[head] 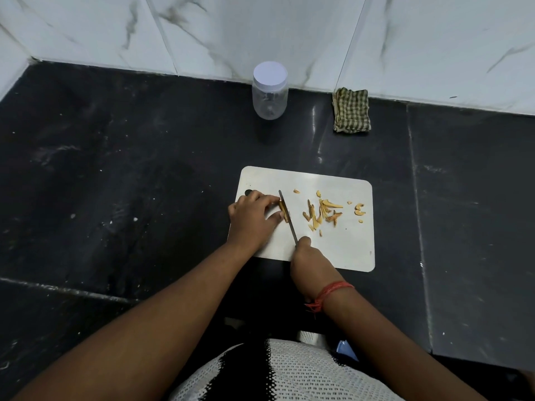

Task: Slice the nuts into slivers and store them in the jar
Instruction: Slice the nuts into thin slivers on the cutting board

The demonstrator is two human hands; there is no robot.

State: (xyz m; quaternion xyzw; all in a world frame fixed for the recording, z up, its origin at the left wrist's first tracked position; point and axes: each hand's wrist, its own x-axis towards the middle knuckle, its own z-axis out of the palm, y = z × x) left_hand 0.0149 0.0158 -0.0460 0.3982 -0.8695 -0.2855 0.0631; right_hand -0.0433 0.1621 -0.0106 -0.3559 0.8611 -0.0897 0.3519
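Fingers (270, 201) of the left hand (251, 217) pinch a nut (283, 211) steady at the board's (347, 250) nine o'clock — right hand (304, 256) grips the knife (286, 214) slicing it — slivers (322, 212) pushed aside toward three, jar (269, 91) capped at twelve.

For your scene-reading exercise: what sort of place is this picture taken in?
Probably a home kitchen counter: a dark stone worktop against marble-look wall tiles, with a white cutting board and a checked cloth.
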